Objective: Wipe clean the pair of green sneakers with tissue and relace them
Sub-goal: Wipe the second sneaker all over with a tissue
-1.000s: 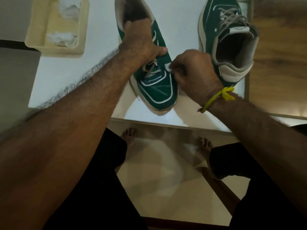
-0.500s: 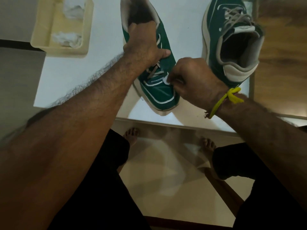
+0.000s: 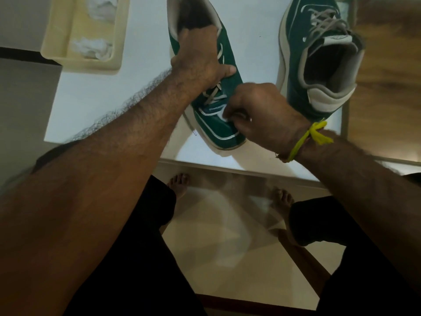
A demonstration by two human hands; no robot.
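Currently head view: wiping step. Left hand (image 3: 198,58) grips near sneaker (image 3: 213,124) on the tabletop (image 3: 141,71); right hand (image 3: 262,115) fingers pinch tissue (image 3: 224,116) against its toe. Second sneaker (image 3: 319,65) beside, laced. Next: finish toe, then relace.

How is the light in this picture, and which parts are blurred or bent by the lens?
Head view: dim, warm light; the white table glares brightest. The wide lens bends the table edge and stretches the forearms. Motion blur smears the frame edges and the right hand, which pinches a tissue on the near sneaker.
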